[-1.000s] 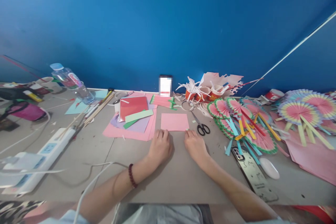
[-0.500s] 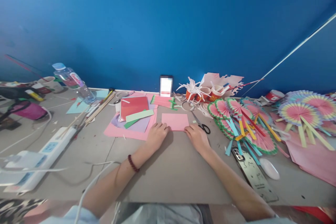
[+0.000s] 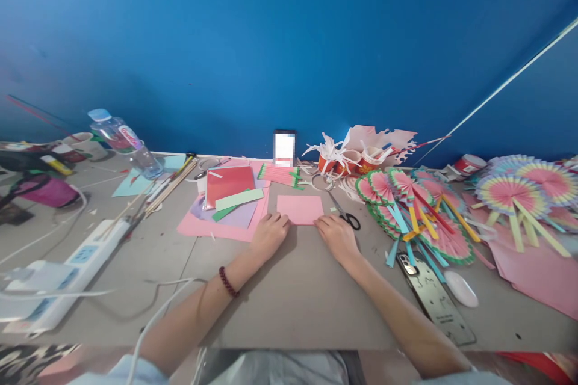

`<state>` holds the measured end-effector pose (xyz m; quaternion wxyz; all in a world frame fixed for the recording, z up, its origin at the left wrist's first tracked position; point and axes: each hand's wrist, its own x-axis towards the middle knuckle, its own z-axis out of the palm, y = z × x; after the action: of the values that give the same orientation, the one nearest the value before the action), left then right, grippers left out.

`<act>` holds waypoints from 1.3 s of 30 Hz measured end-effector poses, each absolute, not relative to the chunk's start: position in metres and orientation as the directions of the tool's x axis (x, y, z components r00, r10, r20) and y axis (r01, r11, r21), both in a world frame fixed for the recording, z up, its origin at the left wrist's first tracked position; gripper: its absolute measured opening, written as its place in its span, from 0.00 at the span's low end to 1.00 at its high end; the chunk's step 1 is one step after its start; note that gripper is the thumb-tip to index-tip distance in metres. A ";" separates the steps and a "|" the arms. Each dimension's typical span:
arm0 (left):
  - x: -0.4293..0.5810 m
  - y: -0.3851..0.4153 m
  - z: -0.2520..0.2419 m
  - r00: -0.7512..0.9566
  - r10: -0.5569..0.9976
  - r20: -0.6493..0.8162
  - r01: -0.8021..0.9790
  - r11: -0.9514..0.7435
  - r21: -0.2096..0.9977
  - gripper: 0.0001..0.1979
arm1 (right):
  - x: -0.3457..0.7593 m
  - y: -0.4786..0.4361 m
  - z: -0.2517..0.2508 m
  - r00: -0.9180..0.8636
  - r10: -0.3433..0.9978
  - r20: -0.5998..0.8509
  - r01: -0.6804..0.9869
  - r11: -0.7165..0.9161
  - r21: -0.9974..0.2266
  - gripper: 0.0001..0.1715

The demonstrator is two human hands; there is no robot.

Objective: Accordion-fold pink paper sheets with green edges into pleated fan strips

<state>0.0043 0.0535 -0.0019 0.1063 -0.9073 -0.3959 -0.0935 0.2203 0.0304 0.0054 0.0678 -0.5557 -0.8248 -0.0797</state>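
Observation:
A small pink sheet of paper (image 3: 300, 209) lies on the table in front of me, its long sides running left to right. At its near left corner, the curled fingers of my left hand (image 3: 270, 234) are closed on the edge. My right hand (image 3: 336, 237) is likewise closed on the near right corner, fingers bent over the paper. Both thumbs are mostly hidden. Just right of my right hand lies a pair of black-handled scissors (image 3: 351, 220). Left of the sheet is a stack of coloured paper with a red pack (image 3: 230, 185) and green strips (image 3: 239, 198) on top.
A phone (image 3: 285, 149) stands against the blue wall, behind pleated pink paper (image 3: 279, 174). Rosette paper fans (image 3: 409, 192), another phone (image 3: 436, 298) and a white mouse (image 3: 460, 289) lie rightward. Leftward are a power strip (image 3: 85, 261), a tilted bottle (image 3: 129, 143) and wooden sticks (image 3: 171, 186).
Both hands stay at the paper's near corners; my right hand's fingers have shifted very slightly left. The whole view has drifted a little, and the paper lies as before.

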 end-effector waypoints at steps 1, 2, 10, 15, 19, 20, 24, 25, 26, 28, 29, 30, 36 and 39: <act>0.005 0.053 -0.002 0.670 0.699 0.251 0.738 -0.665 -0.119 0.08 | 0.220 0.030 0.005 -0.371 0.908 0.194 0.929 0.365 0.063 0.11; 0.006 0.052 -0.003 0.669 0.701 0.248 0.739 -0.662 -0.123 0.08 | 0.220 0.029 0.005 -0.370 0.910 0.189 0.929 0.363 0.072 0.12; 0.022 0.024 0.001 0.582 0.787 0.204 0.812 -0.548 -0.201 0.13 | 0.207 0.016 0.007 -0.354 0.926 0.133 0.922 0.321 0.219 0.17; 0.030 0.007 0.006 0.558 0.805 0.204 0.827 -0.519 -0.216 0.19 | 0.199 0.007 0.010 -0.351 0.927 0.134 0.927 0.323 0.190 0.22; 0.034 0.004 0.010 0.515 0.832 0.206 0.857 -0.490 -0.163 0.23 | 0.195 0.001 0.011 -0.349 0.925 0.147 0.930 0.324 0.172 0.25; 0.034 0.004 0.011 0.508 0.838 0.198 0.861 -0.486 -0.151 0.23 | 0.194 0.000 0.011 -0.344 0.928 0.141 0.931 0.317 0.179 0.26; 0.034 0.003 0.012 0.492 0.852 0.178 0.870 -0.481 -0.104 0.22 | 0.189 -0.005 0.008 -0.318 0.940 0.123 0.936 0.291 0.199 0.28; 0.034 0.003 0.011 0.490 0.853 0.180 0.872 -0.482 -0.091 0.22 | 0.188 -0.006 0.007 -0.316 0.940 0.127 0.937 0.288 0.196 0.28; 0.034 0.003 0.011 0.489 0.853 0.184 0.872 -0.482 -0.081 0.22 | 0.187 -0.006 0.005 -0.314 0.940 0.133 0.939 0.287 0.190 0.28; 0.033 0.004 0.010 0.498 0.845 0.196 0.866 -0.495 -0.068 0.21 | 0.185 -0.007 0.001 -0.309 0.940 0.143 0.942 0.281 0.184 0.29; 0.033 0.004 0.009 0.509 0.836 0.204 0.859 -0.508 -0.061 0.21 | 0.185 -0.007 -0.001 -0.307 0.941 0.144 0.942 0.279 0.187 0.30; 0.032 0.005 0.007 0.521 0.827 0.210 0.851 -0.523 -0.051 0.21 | 0.184 -0.007 -0.003 -0.306 0.941 0.143 0.942 0.277 0.192 0.30; 0.026 0.010 0.001 0.557 0.801 0.218 0.806 -0.585 0.087 0.25 | 0.181 -0.009 -0.002 -0.298 0.946 0.131 0.936 0.262 0.235 0.29; 0.025 0.011 0.002 0.564 0.789 0.243 0.789 -0.602 0.123 0.28 | 0.179 -0.010 0.001 -0.289 0.946 0.145 0.940 0.252 0.232 0.29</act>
<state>0.0250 0.0107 0.0020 -0.0004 -0.8843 -0.4461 -0.1377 0.1794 -0.0098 0.0013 -0.0122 -0.5961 -0.7910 -0.1375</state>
